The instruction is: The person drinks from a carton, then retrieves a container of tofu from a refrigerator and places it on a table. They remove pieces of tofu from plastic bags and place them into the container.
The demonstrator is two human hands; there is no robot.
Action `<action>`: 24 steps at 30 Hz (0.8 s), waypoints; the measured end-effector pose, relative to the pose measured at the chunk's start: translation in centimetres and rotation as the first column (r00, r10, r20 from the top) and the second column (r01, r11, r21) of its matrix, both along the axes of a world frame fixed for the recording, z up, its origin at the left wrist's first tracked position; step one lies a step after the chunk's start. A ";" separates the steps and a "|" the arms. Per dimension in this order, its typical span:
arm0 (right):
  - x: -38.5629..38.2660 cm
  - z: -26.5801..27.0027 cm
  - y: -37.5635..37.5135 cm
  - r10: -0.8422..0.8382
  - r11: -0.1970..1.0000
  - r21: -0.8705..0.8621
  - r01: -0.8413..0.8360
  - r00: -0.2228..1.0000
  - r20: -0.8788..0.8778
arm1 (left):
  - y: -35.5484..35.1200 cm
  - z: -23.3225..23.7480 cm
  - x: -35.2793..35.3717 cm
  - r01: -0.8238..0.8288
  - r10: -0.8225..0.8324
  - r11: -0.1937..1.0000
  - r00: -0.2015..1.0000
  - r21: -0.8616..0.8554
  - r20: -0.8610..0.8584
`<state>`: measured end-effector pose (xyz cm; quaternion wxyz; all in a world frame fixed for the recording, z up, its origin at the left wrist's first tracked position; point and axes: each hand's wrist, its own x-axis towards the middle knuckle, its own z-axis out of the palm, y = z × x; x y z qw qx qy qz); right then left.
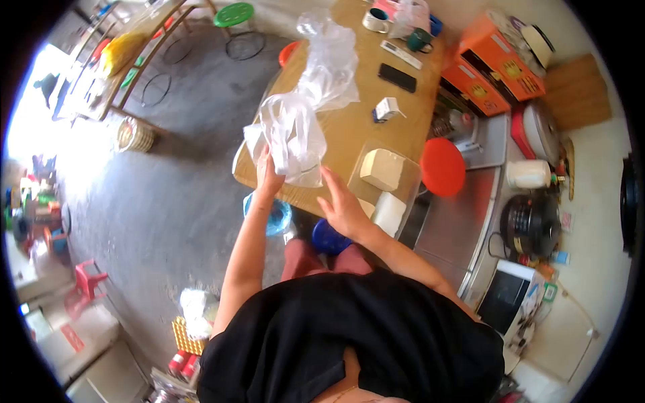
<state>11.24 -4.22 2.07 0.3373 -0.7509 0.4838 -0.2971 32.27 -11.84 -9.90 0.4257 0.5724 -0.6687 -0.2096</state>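
A thin white plastic bag [295,138] is bunched over the table's near-left part. My left hand [269,176] is closed on its lower left edge. My right hand [341,207] is at the bag's lower right edge, thumb and forefinger spread apart, the forefinger tip right by the plastic. More crumpled clear plastic [330,64] lies beyond the bag on the wooden table [342,138]. Just right of my right hand, pale blocks [383,169] sit in a clear tray [411,176]; a white block [389,213] lies at its near side.
Farther along the table are a small drink carton [386,109], a black phone [398,77], a white remote-like strip [401,54] and mugs [376,21]. A red round lid [442,166] adjoins the metal counter [453,215] at right. Below the table stands a blue stool [329,236].
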 end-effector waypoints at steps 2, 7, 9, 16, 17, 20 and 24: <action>-3.6 -0.7 2.2 -0.170 0.978 0.137 0.159 0.983 0.071 | -1.7 -1.3 0.7 0.311 -0.302 0.893 0.950 0.326 -0.079; -14.9 -4.3 10.8 -0.837 0.546 0.074 0.834 0.546 0.020 | 3.3 10.7 1.4 -0.113 0.073 0.950 0.987 0.291 0.142; -16.5 -5.2 12.4 -0.888 0.443 0.180 0.879 0.457 -0.045 | 4.9 9.5 1.7 -0.229 0.210 0.967 0.965 0.109 0.160; -18.5 -17.8 17.7 -0.945 0.193 0.692 0.696 0.322 -0.061 | 12.2 10.9 -3.1 -0.151 0.219 0.908 0.966 -0.391 0.135; -17.9 -18.4 17.1 -0.942 0.174 0.762 0.623 0.332 -0.056 | 12.7 10.0 -4.0 -0.046 0.067 0.960 0.996 -0.275 0.066; -16.4 -19.7 16.0 -0.961 0.238 0.826 0.511 0.248 0.124 | 12.1 9.4 -8.4 0.375 -0.381 0.914 0.924 0.154 0.012; -16.8 -20.2 15.0 -0.946 0.269 0.890 0.369 0.275 0.172 | 8.8 -0.5 -13.3 0.261 -0.284 0.942 0.955 0.211 0.087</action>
